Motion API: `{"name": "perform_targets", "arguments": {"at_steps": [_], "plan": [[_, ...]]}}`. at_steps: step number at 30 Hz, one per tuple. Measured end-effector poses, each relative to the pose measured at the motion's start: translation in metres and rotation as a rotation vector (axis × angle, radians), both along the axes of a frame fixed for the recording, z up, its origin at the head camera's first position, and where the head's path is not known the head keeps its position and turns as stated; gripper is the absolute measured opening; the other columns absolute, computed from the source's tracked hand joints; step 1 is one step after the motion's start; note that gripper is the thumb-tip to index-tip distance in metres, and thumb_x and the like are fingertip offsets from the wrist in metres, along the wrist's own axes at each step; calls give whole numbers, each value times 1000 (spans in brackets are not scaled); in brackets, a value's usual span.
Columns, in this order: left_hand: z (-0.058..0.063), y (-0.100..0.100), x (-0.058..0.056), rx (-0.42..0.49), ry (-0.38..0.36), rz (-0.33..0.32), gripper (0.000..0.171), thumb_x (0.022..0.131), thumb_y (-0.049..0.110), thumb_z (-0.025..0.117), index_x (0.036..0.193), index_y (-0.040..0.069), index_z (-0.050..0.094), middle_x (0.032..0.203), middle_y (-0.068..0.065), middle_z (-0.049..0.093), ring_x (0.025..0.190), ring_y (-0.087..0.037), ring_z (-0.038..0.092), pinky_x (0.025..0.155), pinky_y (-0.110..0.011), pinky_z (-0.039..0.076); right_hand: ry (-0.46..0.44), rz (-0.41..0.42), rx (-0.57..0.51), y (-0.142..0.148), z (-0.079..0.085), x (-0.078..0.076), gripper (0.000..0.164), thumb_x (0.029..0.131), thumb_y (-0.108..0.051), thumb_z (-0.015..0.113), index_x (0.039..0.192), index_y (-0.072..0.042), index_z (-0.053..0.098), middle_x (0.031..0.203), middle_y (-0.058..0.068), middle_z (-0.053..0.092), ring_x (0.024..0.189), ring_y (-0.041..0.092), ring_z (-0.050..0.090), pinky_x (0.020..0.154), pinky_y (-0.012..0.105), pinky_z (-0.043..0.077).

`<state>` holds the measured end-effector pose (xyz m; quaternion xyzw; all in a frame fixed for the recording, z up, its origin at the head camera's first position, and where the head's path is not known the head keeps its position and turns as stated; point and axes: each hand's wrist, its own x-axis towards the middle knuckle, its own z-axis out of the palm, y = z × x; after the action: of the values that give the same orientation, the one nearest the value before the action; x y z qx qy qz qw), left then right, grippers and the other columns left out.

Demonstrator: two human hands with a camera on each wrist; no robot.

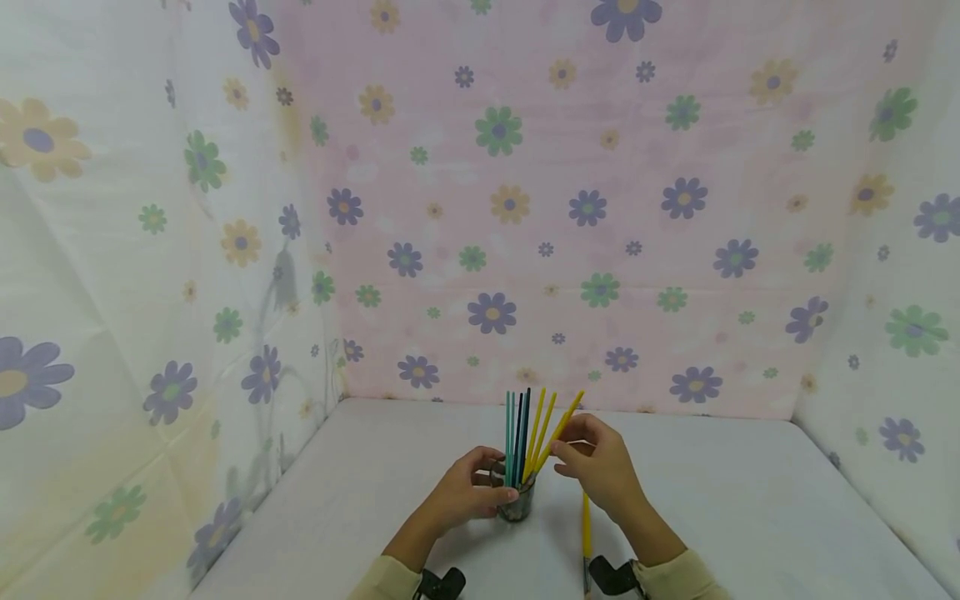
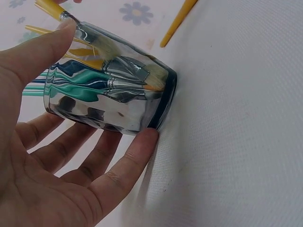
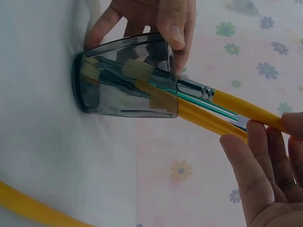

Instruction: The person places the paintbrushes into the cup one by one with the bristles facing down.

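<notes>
My left hand [image 1: 467, 493] grips a clear grey drinking glass [image 1: 519, 508] around its side, thumb near the rim. Inside it stand several paintbrushes, bristles down, with teal, dark blue and yellow handles [image 1: 538, 433]. To the right, my right hand [image 1: 600, 467] pinches the yellow handle of a paintbrush [image 3: 246, 108] between thumb and fingertips. The bristles of that brush are inside the glass, and its handle leans out to the right over the rim. In the left wrist view, the glass's dark base sits at the white tabletop.
Another yellow paintbrush [image 1: 587, 525] lies on the white-covered table [image 1: 735, 500], below my right hand and right of the glass. Flower-printed cloth [image 1: 510, 275] hangs at the back and both sides of the table.
</notes>
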<state>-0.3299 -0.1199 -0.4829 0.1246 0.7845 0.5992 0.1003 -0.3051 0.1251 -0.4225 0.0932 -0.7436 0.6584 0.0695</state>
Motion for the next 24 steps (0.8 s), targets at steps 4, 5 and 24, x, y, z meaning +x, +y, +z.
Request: {"name": "perform_targets", "arguments": {"at_steps": [4,5,24], "plan": [[2,0,1,-5,-1,2,62,82,34,89,134,19,58,126,-7,66,110,-24,66,76,-44,65,-4,-22,26,-4,-6,-3,23,93,-10,76,114,-7,66,108,13,67,94,22,75,73,35,65],[2,0,1,-3,-1,0,62,82,34,89,134,19,58,126,-7,66,110,-24,66,76,-44,65,-5,-25,34,-5,-7,-3,23,93,-11,77,114,-8,66,108,13,67,94,22,74,72,35,65],[2,0,3,12,17,-20,61,84,31,88,134,16,56,126,-8,66,112,-25,65,78,-45,65,-16,-37,207,-11,-22,-6,24,94,-14,76,114,-5,68,101,6,70,87,24,73,70,30,62]]}}
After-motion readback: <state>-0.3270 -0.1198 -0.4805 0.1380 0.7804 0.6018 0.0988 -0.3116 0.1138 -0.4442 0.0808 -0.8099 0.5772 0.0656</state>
